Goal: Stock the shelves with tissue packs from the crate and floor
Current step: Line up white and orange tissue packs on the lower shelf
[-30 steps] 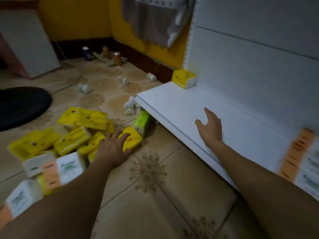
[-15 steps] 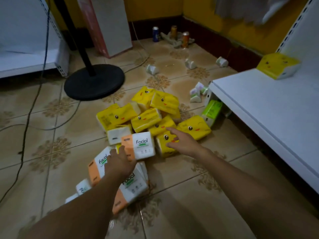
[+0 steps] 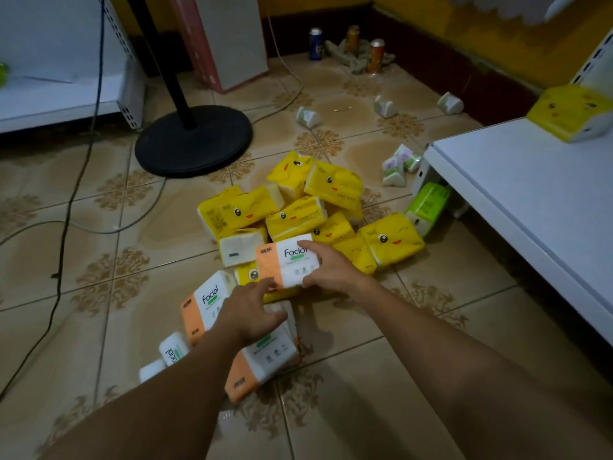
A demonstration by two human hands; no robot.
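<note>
A heap of yellow tissue packs (image 3: 318, 207) with cartoon faces lies on the tiled floor, with several orange-and-white "Facial" packs in front of it. My right hand (image 3: 326, 267) grips the right end of the topmost Facial pack (image 3: 283, 262), thumb under it and fingers over its top. My left hand (image 3: 252, 310) hovers with spread fingers over another Facial pack (image 3: 265, 360), its fingertips near the top pack's lower left corner. A further Facial pack (image 3: 204, 303) leans to the left. The white shelf (image 3: 530, 200) at right carries one yellow pack (image 3: 570, 112). A green pack (image 3: 428, 207) lies beside the shelf's foot.
A black fan base (image 3: 194, 141) with its pole stands behind the heap, and cables (image 3: 66, 224) trail across the floor at left. Small tissue packets (image 3: 396, 164) are scattered near the shelf corner. Cans (image 3: 376, 54) stand by the far wall. Another white shelf (image 3: 63, 101) is at far left.
My view swung from the shelf to the heap. My right hand came off the shelf to the packs and now grips the top Facial pack. My left hand shifted right toward it.
</note>
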